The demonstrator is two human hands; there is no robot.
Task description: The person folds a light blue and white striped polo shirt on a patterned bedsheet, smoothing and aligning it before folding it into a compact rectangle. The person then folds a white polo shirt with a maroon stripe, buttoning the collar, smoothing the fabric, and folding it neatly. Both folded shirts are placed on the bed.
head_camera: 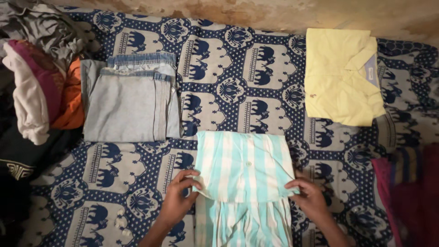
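Note:
A turquoise-and-white striped shirt (244,169) lies on the patterned bedsheet (219,77) in front of me, its upper part folded into a flat rectangle. My left hand (177,199) pinches the folded panel's lower left corner. My right hand (310,197) grips its lower right corner. Below my hands the unfolded rest of the shirt hangs toward me, bunched in loose pleats.
Folded grey-blue jeans (130,103) sit at the left. A folded yellow polo shirt (340,75) lies at the upper right. A heap of loose clothes (39,77) fills the far left. Dark red cloth (409,192) lies at the right edge. A stained wall (274,13) runs behind.

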